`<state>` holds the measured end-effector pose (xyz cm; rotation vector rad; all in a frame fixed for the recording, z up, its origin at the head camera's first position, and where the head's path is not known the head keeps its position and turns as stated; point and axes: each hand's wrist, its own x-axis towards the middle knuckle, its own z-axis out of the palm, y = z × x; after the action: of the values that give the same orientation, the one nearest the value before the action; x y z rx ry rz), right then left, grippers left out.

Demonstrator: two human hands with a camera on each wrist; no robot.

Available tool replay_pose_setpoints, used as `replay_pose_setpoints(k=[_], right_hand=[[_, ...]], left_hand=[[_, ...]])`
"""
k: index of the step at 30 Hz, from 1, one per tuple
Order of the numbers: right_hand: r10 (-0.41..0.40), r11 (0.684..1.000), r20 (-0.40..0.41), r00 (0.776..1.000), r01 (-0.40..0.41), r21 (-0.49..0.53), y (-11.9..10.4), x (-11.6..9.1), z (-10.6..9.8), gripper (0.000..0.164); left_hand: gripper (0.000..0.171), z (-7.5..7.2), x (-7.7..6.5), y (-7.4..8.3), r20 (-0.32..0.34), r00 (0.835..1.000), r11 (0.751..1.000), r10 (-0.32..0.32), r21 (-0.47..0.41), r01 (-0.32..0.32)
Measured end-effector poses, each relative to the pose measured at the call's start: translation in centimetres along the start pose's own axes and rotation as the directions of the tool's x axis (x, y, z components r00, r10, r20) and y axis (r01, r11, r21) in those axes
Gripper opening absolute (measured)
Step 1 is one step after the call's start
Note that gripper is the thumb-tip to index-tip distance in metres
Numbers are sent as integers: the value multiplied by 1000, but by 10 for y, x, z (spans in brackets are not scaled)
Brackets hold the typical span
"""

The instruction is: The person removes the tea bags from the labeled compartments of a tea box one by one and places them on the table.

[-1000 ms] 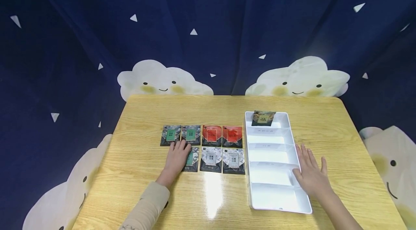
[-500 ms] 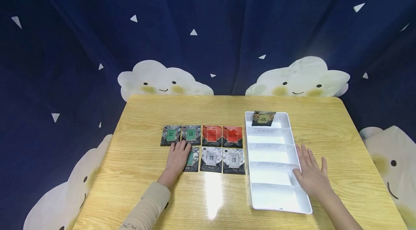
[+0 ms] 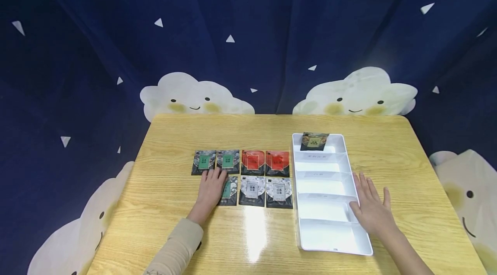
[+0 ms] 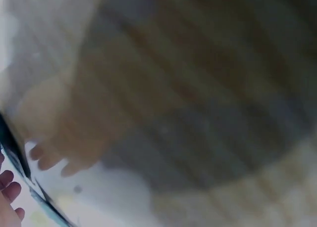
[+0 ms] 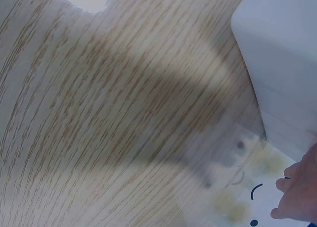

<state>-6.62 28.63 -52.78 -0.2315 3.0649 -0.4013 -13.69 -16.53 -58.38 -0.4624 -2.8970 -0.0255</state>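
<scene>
In the head view, my left hand (image 3: pixel 211 188) lies palm down on the left end of two rows of small black tea sachets. Its relaxed fingers touch the lower edge of the upper green-labelled sachets (image 3: pixel 228 160) and partly cover another green-labelled sachet (image 3: pixel 230 193). Fingers (image 4: pixel 11 191) of that hand show beside dark sachet edges (image 4: pixel 43 201) at the left of the left wrist view. My right hand (image 3: pixel 372 210), fingers spread, rests along the right side of a white divided tray (image 3: pixel 298 223), its thumb over the rim. One yellow-labelled sachet (image 3: pixel 313 141) leans in the tray's far compartment.
Two red-labelled sachets (image 3: pixel 277 163) and two white-labelled ones (image 3: pixel 279 194) lie between my left hand and the tray. Low dividers cross the tray, some bearing labels. Behind the wooden table (image 3: pixel 233 132) hangs a dark blue curtain (image 3: pixel 248 29) with clouds.
</scene>
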Motion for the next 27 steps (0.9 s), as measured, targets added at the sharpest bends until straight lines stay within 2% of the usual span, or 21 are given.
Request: replay_pose_setpoints(k=[4, 6, 8, 11, 16, 23, 27], right_hand=[[1, 1000, -4, 1000, -1, 1, 0, 0, 0, 67], [2, 1000, -6, 1000, -2, 1, 0, 0, 0, 66], [1, 1000, -9, 1000, -1, 3, 0, 0, 0, 66], [-1, 1000, -15, 1000, 1, 1, 1, 0, 1, 67], [-2, 1000, -23, 1000, 2, -3, 1, -1, 2, 68], [-2, 1000, -19, 1000, 2, -1, 0, 0, 1, 67], [1, 1000, -15, 1000, -1, 1, 0, 0, 0, 67]], left_hand=[[18, -2, 7, 1, -113, 993, 1000, 20, -11, -21], [21, -6, 13, 4, -125, 992, 1000, 24, -9, -25], [23, -12, 20, 9, -99, 995, 999, 17, -27, -20], [28, -21, 33, 22, -27, 1000, 998, 7, -57, -9], [36, -29, 57, 47, 53, 998, 998, 24, -63, -21], [38, -33, 95, 89, 24, 995, 990, 93, -106, -90], [40, -36, 118, 112, 29, 992, 989, 122, -87, -119]])
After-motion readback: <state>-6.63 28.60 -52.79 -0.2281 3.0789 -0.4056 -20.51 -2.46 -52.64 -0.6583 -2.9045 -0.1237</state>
